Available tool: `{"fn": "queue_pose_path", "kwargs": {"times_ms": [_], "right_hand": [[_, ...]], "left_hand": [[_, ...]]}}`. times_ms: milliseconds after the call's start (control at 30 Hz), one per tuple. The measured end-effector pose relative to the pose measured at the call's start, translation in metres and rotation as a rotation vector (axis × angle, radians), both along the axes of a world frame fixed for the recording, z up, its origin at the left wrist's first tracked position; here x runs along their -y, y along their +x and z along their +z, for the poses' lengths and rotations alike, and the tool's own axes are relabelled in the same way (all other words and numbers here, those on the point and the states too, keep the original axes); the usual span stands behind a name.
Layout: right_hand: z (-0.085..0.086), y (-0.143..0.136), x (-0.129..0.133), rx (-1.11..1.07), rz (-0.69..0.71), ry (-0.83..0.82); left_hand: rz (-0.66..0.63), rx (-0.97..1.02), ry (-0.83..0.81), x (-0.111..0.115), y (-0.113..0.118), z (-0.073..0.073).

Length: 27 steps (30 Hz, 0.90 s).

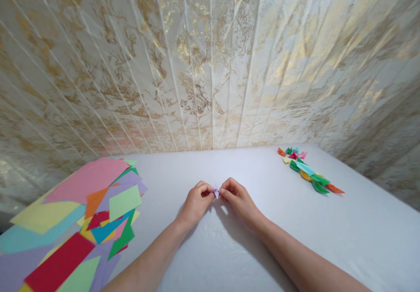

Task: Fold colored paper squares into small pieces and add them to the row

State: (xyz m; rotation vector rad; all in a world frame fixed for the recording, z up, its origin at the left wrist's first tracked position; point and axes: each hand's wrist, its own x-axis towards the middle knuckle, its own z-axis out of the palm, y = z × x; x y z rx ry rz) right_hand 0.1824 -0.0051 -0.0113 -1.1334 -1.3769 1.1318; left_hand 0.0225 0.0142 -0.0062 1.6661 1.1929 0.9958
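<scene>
A small folded piece of lilac paper [216, 192] is held just above the white table, between my two hands. My left hand [198, 201] pinches its left side with thumb and forefinger. From the other side, my right hand [239, 199] grips it with closed fingertips. Parts of the paper are covered by the fingers, so its full shape is hard to make out.
Loose coloured paper sheets and scraps [124, 202] are heaped on the left of the white table [183, 165]. Several small folded paper pieces [305, 168] lie in a row at the back right. A gold-patterned curtain [197, 64] hangs behind the table.
</scene>
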Motion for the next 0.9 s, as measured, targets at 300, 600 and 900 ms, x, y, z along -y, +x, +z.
{"fn": "queue_pose_path", "kwargs": {"times_ms": [300, 600, 900], "right_hand": [[0.006, -0.008, 0.008, -0.414, 0.043, -0.250], [0.000, 0.004, -0.002, 0.061, 0.010, 0.062], [0.004, 0.003, 0.004, 0.299, -0.088, 0.167]], "left_hand": [[-0.026, 0.096, -0.058, 0.001, 0.001, 0.003], [-0.017, 0.036, -0.030, 0.001, 0.002, -0.006], [-0.026, 0.030, -0.021, 0.001, 0.002, -0.008]]}}
